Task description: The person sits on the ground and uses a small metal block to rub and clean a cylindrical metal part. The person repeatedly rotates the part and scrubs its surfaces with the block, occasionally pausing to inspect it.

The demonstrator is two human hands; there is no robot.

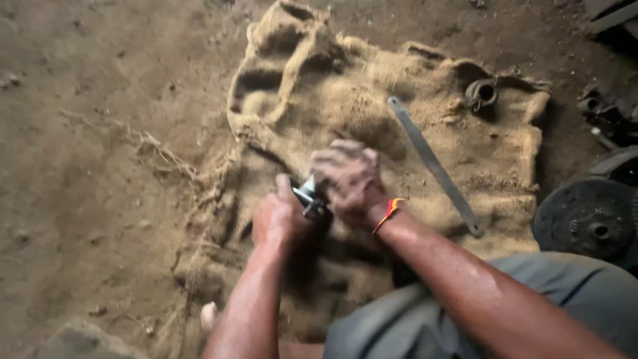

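While both hands close on a small shiny metal part above the burlap sack, left hand grips it from the near side, right hand fingers curled over it; flat metal bar lies right.

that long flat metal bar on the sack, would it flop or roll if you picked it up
The flat metal bar looks rigid, so it would likely stay straight. Being flat on the burlap sack, it should slide rather than roll. It probably feels fairly heavy for its slimness.
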